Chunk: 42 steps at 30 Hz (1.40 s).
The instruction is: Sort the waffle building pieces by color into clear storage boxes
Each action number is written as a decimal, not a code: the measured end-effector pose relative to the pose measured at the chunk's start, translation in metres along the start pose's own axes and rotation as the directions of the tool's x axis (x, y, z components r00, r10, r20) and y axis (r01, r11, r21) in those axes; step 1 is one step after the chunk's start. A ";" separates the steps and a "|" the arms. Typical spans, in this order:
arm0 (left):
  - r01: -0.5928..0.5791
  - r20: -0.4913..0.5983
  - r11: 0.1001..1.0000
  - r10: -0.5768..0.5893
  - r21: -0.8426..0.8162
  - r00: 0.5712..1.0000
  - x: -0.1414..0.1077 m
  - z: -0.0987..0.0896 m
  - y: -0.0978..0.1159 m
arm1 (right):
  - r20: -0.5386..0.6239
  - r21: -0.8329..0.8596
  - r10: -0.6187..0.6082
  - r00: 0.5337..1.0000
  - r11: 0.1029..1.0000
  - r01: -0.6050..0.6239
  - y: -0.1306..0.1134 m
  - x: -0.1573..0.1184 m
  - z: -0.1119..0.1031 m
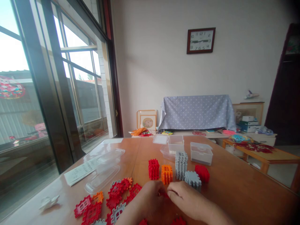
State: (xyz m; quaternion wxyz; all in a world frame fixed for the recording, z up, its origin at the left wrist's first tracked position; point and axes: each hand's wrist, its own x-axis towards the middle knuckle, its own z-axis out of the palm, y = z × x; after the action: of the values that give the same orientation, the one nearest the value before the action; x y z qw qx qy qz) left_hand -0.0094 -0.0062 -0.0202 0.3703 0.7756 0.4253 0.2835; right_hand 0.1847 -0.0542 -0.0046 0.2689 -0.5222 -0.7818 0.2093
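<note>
My left hand [152, 191] and my right hand [184, 194] meet above the table's near side, fingers closed. Between them a bit of a red interlocking plastic tile [165, 195] shows; the fingers hide most of it. Just beyond the hands stand a red stack [153, 169], an orange stack [167, 174] and a tall grey stack [181, 165] of such tiles. A lower grey stack [192, 179] and another red stack [202, 173] are at the right. Loose red, orange and grey tiles [92, 213] lie scattered to the left, some partly behind my left forearm.
Clear plastic boxes [201, 153] and lids [103, 178] rest on the brown table [243, 187]. Papers [79, 172] and a crumpled white wrapper [49, 202] lie on the left. Windows line the left side. A cloth-covered object [198, 112] stands against the far wall.
</note>
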 end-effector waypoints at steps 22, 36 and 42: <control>0.212 0.024 0.575 -0.317 -0.790 0.948 0.011 -0.017 0.007 | -0.438 -0.109 0.012 0.899 0.992 -0.066 0.003 0.018 0.017; 0.154 -0.109 0.563 -0.405 -0.812 0.908 0.014 -0.032 -0.003 | -0.341 -0.080 0.028 0.940 0.995 -0.059 -0.006 0.062 0.000; 0.109 -0.205 0.561 -0.468 -0.821 0.859 0.016 -0.044 -0.015 | -0.266 -0.045 0.144 0.953 0.986 -0.162 0.021 0.107 0.001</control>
State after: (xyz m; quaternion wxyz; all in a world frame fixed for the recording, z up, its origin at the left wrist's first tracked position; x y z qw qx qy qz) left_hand -0.0411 0.0281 -0.0057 0.6180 0.3748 0.4476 0.5265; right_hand 0.1655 0.0525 0.0033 0.3351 -0.6129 -0.7031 0.1328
